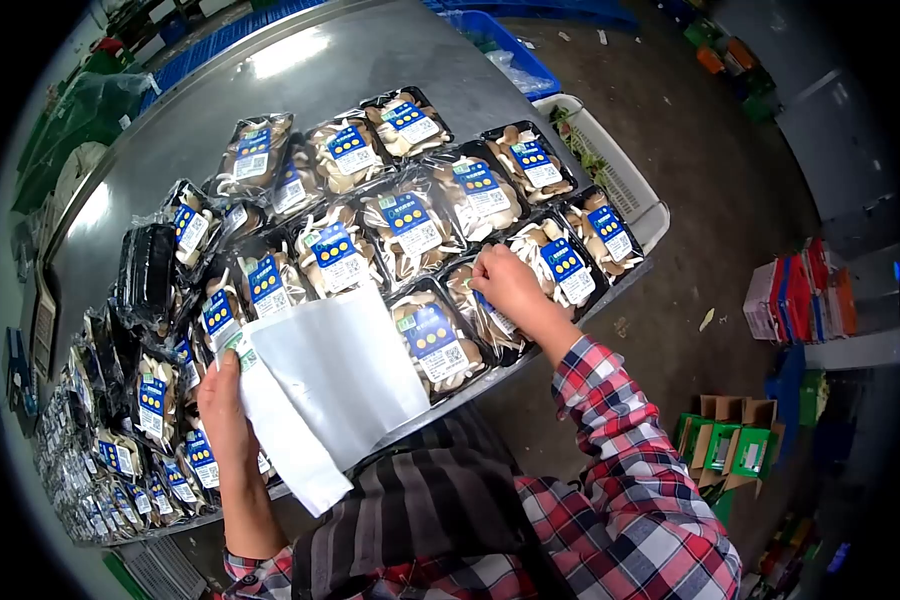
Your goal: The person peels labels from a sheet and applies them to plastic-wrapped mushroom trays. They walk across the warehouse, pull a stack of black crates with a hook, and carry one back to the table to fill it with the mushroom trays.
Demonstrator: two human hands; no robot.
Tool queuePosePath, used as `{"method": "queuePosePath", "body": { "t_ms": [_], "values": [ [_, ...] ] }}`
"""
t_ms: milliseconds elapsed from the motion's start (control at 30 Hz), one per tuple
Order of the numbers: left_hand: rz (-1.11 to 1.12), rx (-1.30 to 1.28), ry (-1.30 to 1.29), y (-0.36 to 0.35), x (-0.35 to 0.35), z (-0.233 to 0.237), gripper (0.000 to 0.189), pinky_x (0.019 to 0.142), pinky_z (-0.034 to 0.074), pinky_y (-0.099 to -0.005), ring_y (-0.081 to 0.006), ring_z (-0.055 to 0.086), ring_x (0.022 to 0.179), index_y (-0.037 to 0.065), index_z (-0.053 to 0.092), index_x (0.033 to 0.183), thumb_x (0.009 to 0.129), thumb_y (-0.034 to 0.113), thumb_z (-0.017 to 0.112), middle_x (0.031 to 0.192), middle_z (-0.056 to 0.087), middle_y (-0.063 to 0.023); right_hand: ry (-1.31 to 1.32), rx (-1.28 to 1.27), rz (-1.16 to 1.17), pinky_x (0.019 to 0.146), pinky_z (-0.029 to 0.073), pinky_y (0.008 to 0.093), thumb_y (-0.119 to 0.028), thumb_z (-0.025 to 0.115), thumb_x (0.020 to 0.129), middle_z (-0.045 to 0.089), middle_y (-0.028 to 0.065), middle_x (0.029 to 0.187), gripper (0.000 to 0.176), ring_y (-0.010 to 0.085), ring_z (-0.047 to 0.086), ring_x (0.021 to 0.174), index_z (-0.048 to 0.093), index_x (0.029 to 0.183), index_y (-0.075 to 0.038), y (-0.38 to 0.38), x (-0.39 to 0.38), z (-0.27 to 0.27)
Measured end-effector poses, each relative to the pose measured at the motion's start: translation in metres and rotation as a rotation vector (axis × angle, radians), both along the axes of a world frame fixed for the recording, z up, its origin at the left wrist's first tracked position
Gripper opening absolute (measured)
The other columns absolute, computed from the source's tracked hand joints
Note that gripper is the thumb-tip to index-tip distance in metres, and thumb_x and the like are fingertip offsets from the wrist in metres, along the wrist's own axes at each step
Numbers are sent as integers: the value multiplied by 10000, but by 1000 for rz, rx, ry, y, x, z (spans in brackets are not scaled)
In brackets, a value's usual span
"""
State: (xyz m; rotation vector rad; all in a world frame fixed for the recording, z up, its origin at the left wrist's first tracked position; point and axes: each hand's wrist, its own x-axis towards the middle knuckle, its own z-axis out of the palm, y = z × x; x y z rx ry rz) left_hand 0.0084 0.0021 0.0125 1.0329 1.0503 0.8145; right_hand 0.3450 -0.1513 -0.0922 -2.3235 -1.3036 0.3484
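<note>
My left hand is closed on the edge of a white sticker sheet, which is partly folded over. A few green-and-white stickers show near the thumb. My right hand is pinched over a plastic-wrapped mushroom pack near the front edge. A small green-and-white sticker shows at its fingertips, against the pack's blue-and-white label. Beside it, another mushroom pack has a similar green sticker above its label. Part of the pack under my right hand is hidden.
Several more mushroom packs lie in rows on the metal table, piled closely at left. A white crate and a blue bin stand past the table's right edge. Open cartons are on the floor at right.
</note>
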Motion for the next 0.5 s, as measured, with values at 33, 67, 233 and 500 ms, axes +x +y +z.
{"method": "queuePosePath", "body": {
  "t_ms": [33, 67, 233, 500],
  "values": [
    [5, -14, -8, -2, 4, 1, 249, 661, 438, -195, -80, 567, 727, -2, 593, 987, 890, 215, 520, 863, 626, -44, -115, -7, -43, 668, 442, 408, -111, 654, 705, 505, 148, 869, 190, 332, 537, 782, 518, 816, -38, 2, -5, 4],
    [-36, 1, 8, -3, 6, 3, 255, 646, 439, -192, -81, 570, 720, 0, 595, 984, 884, 225, 525, 847, 626, -42, -183, 8, -125, 673, 436, 418, -108, 653, 707, 494, 152, 891, 212, 343, 533, 796, 505, 845, -43, 6, 0, 5],
    [-199, 41, 168, -21, 48, 14, 220, 578, 397, -178, -52, 527, 643, 14, 608, 905, 886, 208, 505, 787, 612, -13, 56, 444, 86, 683, 442, 333, -63, 619, 749, 492, 120, 858, 180, 267, 524, 786, 525, 898, -25, 27, -33, 89],
    [-308, -121, -117, -31, 82, 16, 181, 584, 388, -190, -50, 512, 640, 25, 612, 798, 859, 170, 524, 729, 591, 7, 44, 707, 549, 719, 426, 346, -130, 687, 704, 528, 101, 872, 271, 269, 512, 821, 567, 926, -34, 51, -105, 119]
  ]
}}
